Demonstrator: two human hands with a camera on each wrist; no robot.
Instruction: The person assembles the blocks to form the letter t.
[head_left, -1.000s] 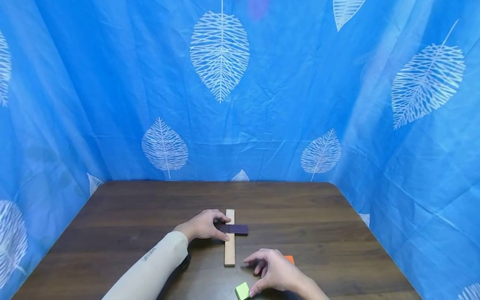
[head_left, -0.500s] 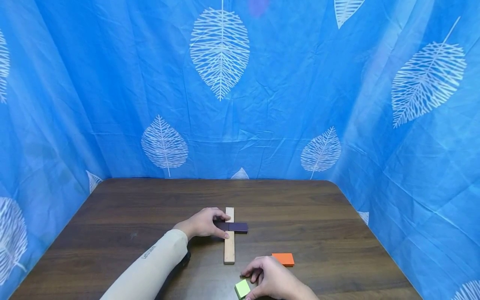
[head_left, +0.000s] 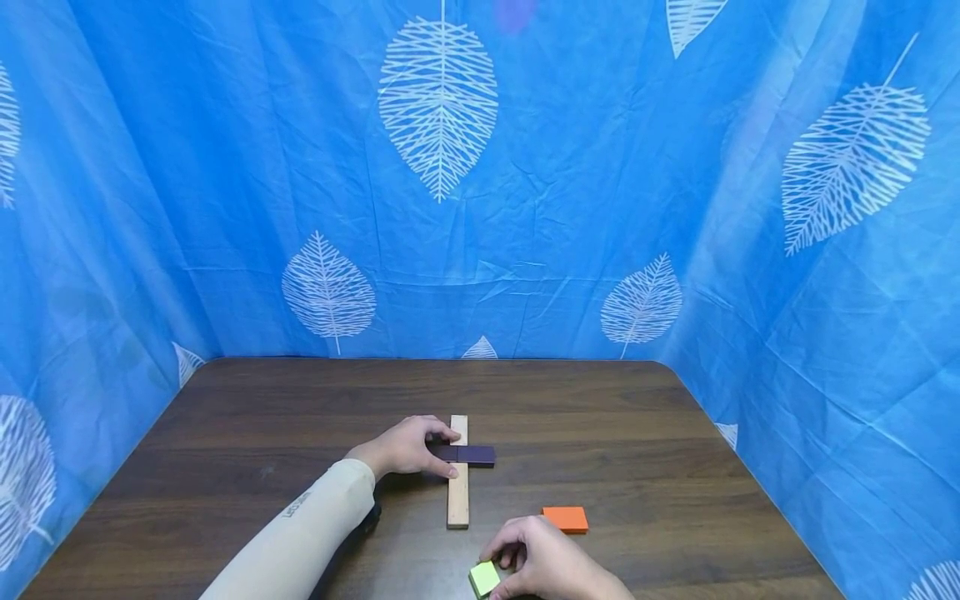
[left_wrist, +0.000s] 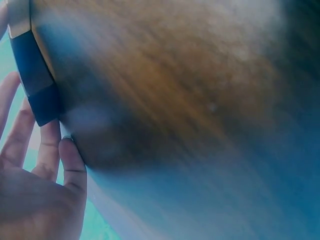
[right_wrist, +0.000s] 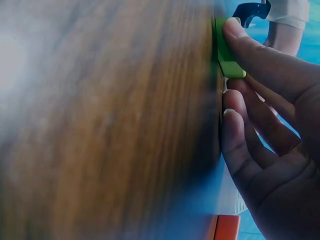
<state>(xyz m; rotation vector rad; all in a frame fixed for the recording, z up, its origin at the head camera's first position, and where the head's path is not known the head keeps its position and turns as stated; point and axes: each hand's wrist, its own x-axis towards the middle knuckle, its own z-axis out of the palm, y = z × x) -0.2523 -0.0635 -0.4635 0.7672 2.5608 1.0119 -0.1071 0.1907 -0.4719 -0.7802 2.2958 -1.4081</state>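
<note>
A pale wooden strip (head_left: 458, 500) lies lengthwise on the table, crossed by a dark purple block (head_left: 476, 455) with a seam in it. My left hand (head_left: 405, 446) spans the dark block's left part, thumb and forefinger resting on the strip on either side of it. In the left wrist view the other fingers (left_wrist: 49, 155) stretch out fairly straight beside the dark block (left_wrist: 42, 95). My right hand (head_left: 551, 557) pinches a small light-green block (head_left: 484, 577) at the table's near side. In the right wrist view the thumb lies on the green block (right_wrist: 227, 52), lower fingers loosely bent.
An orange block (head_left: 566, 519) lies on the table just beyond my right hand. The brown wood-grain table (head_left: 637, 433) reaches back to a blue curtain (head_left: 525, 208) with white leaf prints, which also hangs on both sides.
My right hand has shifted slightly left and nearer around the green block, uncovering the orange block. The left hand has stayed in place at the strip.
</note>
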